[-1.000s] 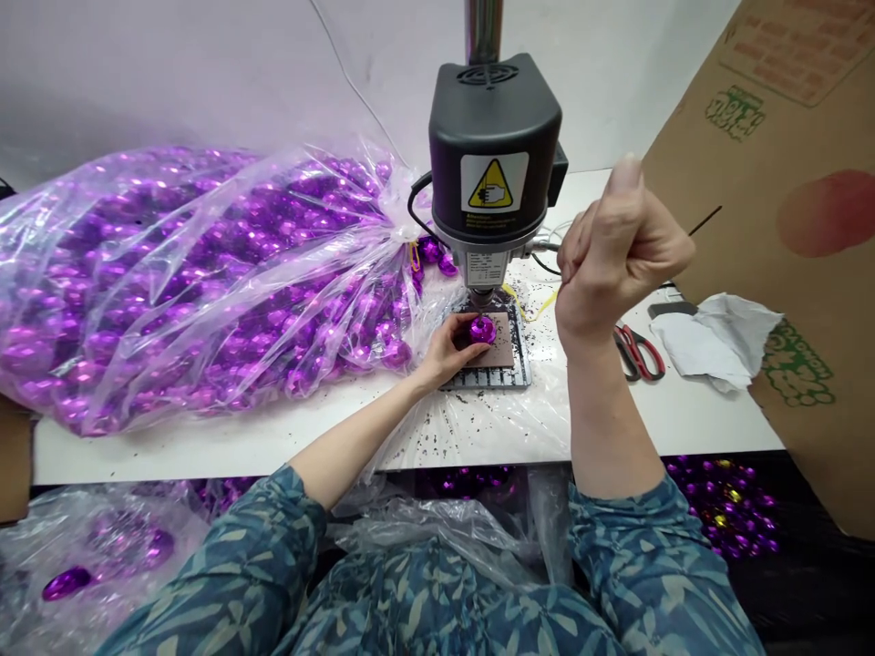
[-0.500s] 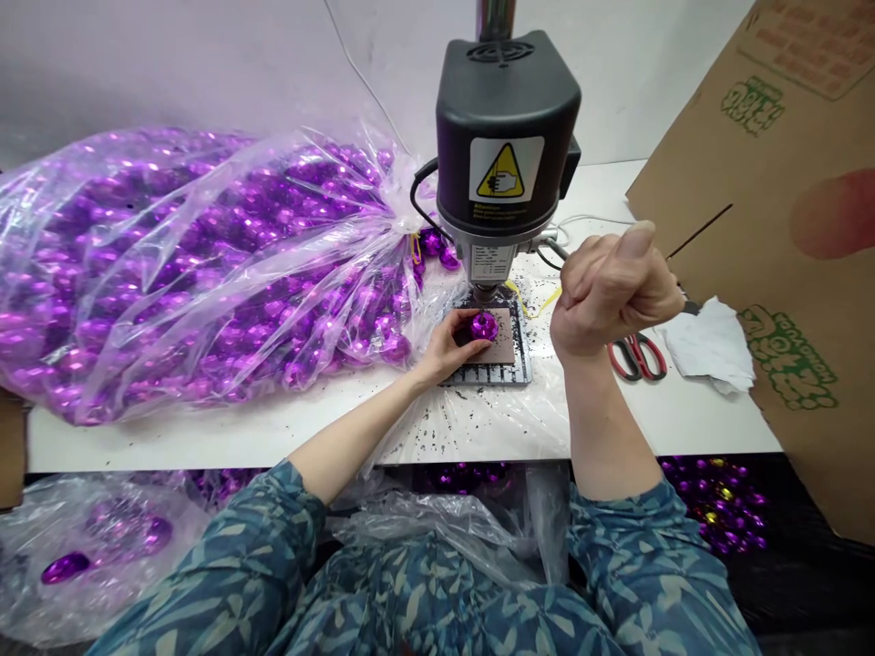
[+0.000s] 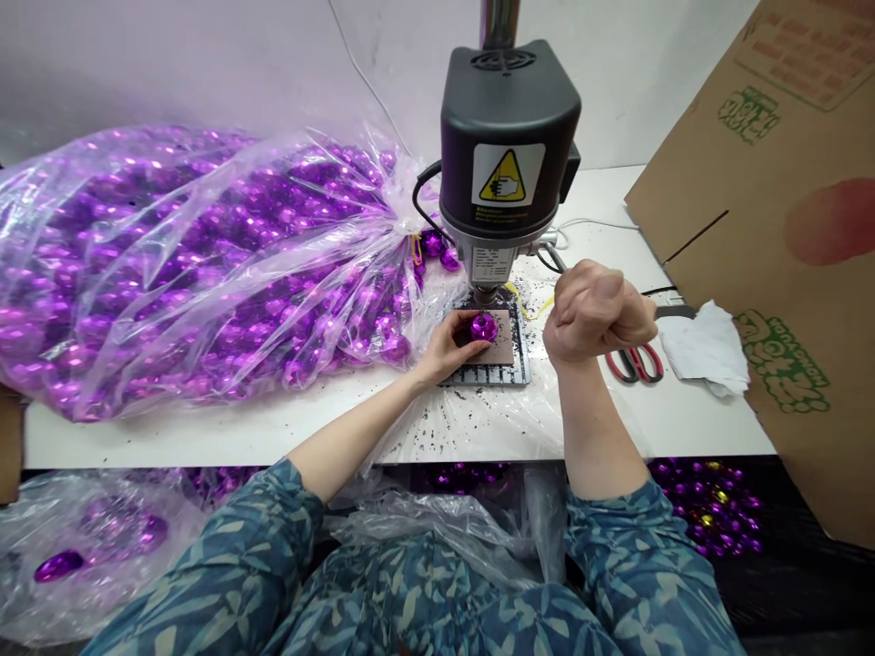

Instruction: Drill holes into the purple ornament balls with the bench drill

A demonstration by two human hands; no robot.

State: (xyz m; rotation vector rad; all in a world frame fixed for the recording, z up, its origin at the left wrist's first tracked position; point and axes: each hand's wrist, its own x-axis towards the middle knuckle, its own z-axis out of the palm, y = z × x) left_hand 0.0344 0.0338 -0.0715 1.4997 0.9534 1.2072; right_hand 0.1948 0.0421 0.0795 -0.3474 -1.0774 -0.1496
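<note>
A small bench drill press with a black motor head stands at the middle of the white table. My left hand pinches a shiny purple ball on the drill's base plate, right under the chuck. My right hand is a closed fist wrapped round the drill's feed lever, low at the machine's right side.
A large clear bag of purple balls fills the table's left. Red-handled scissors and a crumpled white cloth lie to the right, next to a tilted cardboard box. Dark shavings litter the table's front. More purple balls lie below the table.
My right fist has swung downward with the lever, from level with the motor head to beside the base plate. The left hand and ball have stayed in place.
</note>
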